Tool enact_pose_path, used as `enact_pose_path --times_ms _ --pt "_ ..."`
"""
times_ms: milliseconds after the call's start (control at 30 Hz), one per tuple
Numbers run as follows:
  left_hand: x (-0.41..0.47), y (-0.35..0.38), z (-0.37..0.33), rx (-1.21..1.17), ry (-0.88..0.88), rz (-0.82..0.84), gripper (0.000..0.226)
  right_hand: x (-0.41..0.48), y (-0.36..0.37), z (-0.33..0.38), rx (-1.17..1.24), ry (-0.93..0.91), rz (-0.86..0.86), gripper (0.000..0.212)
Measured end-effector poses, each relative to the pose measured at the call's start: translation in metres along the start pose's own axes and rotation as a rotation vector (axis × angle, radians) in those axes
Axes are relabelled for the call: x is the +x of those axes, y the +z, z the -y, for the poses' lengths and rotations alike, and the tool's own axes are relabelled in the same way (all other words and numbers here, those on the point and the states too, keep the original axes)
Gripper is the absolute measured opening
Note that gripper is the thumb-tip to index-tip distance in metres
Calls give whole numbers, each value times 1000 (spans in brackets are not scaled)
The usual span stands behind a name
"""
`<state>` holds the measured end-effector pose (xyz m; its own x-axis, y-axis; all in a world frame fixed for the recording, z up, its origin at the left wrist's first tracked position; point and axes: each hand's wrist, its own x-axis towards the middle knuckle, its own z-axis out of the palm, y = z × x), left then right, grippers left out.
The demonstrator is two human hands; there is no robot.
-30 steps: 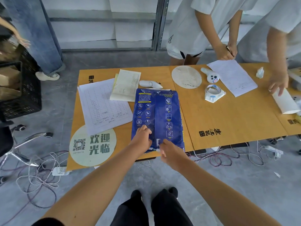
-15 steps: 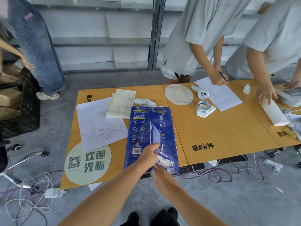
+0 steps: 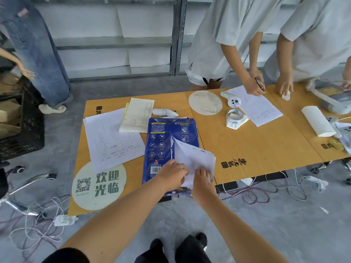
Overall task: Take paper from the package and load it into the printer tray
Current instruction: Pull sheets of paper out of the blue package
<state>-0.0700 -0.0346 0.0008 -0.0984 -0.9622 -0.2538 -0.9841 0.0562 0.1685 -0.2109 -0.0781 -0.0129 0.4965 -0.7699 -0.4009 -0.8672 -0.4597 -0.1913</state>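
Both your left hand (image 3: 171, 174) and right hand (image 3: 202, 178) gripped the paper sheets (image 3: 191, 158) at the package (image 3: 169, 149) mouth, table's near edge; long axis ran away from you.

Glossy wrapper, matt paper, smooth wood-look tabletop

The blue package (image 3: 167, 145) is shiny plastic-like film, crinkled and torn open along its middle; the white sheets (image 3: 193, 160) coming out of it are plain matt paper. The table (image 3: 256, 149) has a smooth, light wood-grain finish. At 10 o'clock from the package lies a printed form (image 3: 112, 139), thin matt paper.
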Motion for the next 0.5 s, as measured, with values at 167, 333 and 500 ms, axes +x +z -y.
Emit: enact_pose_path --times_ms 167,333,500 --pt "-5 -14 10 212 -8 17 40 5 -8 -2 20 66 -4 59" --pt "-14 -33 30 258 -221 128 27 7 -12 -4 153 128 24 36" --pt "-24 -32 60 176 -429 214 42 10 -15 -12 209 146 -7 33"
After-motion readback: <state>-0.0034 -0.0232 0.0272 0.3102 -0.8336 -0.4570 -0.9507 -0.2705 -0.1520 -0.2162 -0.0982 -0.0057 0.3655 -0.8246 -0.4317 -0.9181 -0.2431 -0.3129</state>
